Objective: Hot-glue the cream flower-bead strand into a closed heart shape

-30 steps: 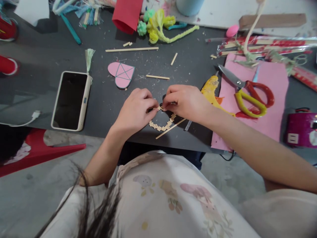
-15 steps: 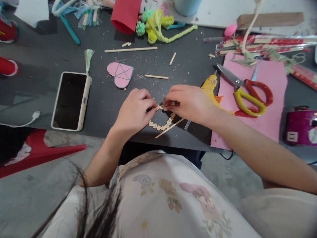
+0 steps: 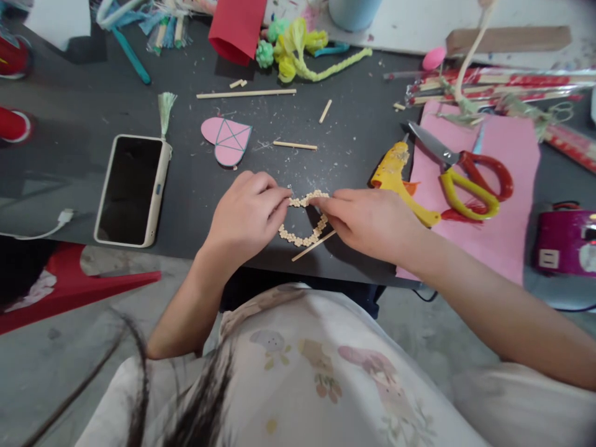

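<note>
A heart-like outline made of small pale wooden pieces (image 3: 298, 240) lies on the dark table in front of me. My left hand (image 3: 246, 214) is closed, thumb and fingertips pinching the outline's upper left edge. On the opposite side, my right hand (image 3: 372, 220) has its fingers pressed together on the upper right edge. A thin wooden stick (image 3: 311, 248) lies just below the outline, its far end under my right hand. Beyond my left hand sits a pink paper heart (image 3: 229, 141) with dark lines drawn on it.
To the right are a yellow glue gun (image 3: 395, 174) and scissors (image 3: 449, 155) on pink sheet (image 3: 503, 242). A phone (image 3: 130, 189) lies left. Short sticks (image 3: 295, 145) and a longer stick (image 3: 246, 94) lie ahead. Yellow and green fuzzy stems (image 3: 298, 53) are farther back.
My right hand has shifted slightly toward me and its fingers have moved right along the outline, exposing more of its top edge. My left hand has drawn slightly left.
</note>
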`<state>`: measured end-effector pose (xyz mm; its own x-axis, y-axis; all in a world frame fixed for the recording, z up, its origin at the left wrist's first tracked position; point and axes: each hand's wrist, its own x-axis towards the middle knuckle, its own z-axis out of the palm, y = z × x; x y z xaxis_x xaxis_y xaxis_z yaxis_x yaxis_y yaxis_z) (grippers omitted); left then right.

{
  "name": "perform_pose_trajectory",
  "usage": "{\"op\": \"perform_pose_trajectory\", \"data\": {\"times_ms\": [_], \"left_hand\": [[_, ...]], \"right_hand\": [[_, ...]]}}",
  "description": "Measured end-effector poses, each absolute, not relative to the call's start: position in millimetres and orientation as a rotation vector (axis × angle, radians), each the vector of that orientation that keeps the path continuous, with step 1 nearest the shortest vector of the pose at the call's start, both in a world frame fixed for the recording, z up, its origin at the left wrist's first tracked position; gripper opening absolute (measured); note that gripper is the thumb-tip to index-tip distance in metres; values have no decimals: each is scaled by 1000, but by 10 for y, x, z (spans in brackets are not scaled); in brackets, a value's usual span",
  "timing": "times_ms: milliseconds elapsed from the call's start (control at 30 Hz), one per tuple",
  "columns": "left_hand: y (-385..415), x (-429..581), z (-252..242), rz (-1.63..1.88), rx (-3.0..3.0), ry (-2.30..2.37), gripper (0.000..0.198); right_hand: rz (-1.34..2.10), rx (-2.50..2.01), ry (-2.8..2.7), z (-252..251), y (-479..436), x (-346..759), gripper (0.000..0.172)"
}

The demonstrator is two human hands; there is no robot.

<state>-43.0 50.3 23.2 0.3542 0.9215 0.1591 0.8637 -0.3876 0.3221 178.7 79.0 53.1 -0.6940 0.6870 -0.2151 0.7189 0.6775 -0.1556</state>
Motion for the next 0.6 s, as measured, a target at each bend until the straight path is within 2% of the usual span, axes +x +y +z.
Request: {"op": "perform_pose_trajectory", "data": {"times_ms": [167, 600], "left_hand": [[547, -458, 247, 471, 2361, 1612, 30], [548, -384, 214, 460, 2397, 1510, 37]], "right_hand": [[-494, 1258, 2718, 583, 903, 1767, 40], [-460, 1392, 2644, 619, 935, 1824, 40]]}}
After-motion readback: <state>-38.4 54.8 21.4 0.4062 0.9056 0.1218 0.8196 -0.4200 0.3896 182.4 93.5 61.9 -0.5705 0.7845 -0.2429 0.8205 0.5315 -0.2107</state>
